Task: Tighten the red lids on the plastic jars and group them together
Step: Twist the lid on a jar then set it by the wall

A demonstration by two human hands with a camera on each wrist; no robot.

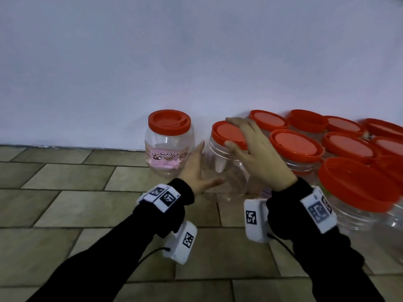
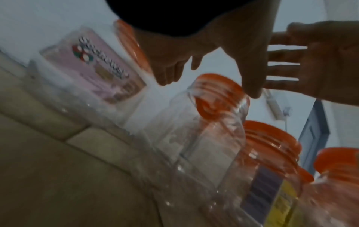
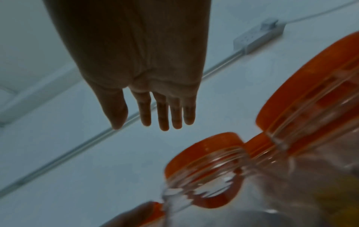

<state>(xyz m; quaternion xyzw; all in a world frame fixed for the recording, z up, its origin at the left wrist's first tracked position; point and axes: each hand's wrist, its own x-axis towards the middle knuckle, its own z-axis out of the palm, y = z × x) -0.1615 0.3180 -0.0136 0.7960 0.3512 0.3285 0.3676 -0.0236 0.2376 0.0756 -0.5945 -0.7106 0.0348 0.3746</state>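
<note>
A clear plastic jar (image 1: 226, 168) with a red lid (image 1: 227, 132) stands on the tiled floor by the wall. My right hand (image 1: 247, 141) is spread over that lid, fingers straight, and grips nothing; the right wrist view shows the right hand (image 3: 153, 106) open in the air. My left hand (image 1: 199, 167) is open beside the jar's left side, fingers extended, thumb toward the jar. In the left wrist view the left hand (image 2: 204, 64) hangs just above the lid (image 2: 219, 87). A pink-labelled jar (image 1: 169, 147) with a red lid stands apart to the left.
Several red-lidded jars (image 1: 296, 147) stand packed together against the wall on the right, one large one (image 1: 357, 192) close to my right wrist. The white wall (image 1: 196, 62) closes off the back. A power strip (image 3: 260, 36) hangs on it. Tiled floor (image 1: 87, 214) stretches out at front left.
</note>
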